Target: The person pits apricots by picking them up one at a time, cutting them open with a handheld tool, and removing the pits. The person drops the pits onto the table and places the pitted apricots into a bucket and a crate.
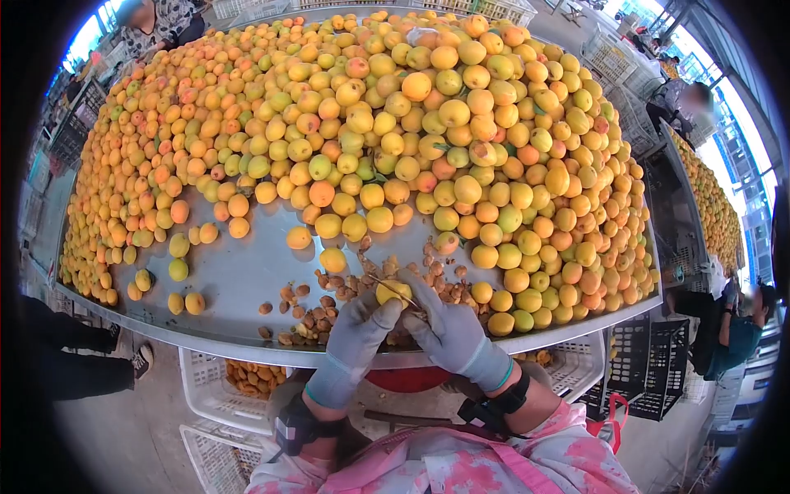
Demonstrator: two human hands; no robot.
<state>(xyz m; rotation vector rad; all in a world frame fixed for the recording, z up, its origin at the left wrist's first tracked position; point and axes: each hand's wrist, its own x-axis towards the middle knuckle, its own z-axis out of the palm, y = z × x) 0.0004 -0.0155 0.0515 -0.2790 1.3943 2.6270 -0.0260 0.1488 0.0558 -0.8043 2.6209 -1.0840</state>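
Both of my hands wear grey gloves and meet at the table's front edge. My left hand (360,331) is closed around a yellow apricot (392,291). Close beside it, my right hand (455,331) is closed on a thin, blade-like tool (405,298), which lies across the apricot; most of it is hidden by the fingers. Brown apricot pits (317,321) are scattered around both hands on the metal table (222,284). A single whole apricot (332,260) sits just beyond my left hand.
A large heap of apricots (346,123) covers much of the table. Below its front edge stand white crates (206,395), one with apricot halves (255,377). Black crates (658,362) stand at the right. Other people are around: one person (160,25) at the far left, another (741,329) at right.
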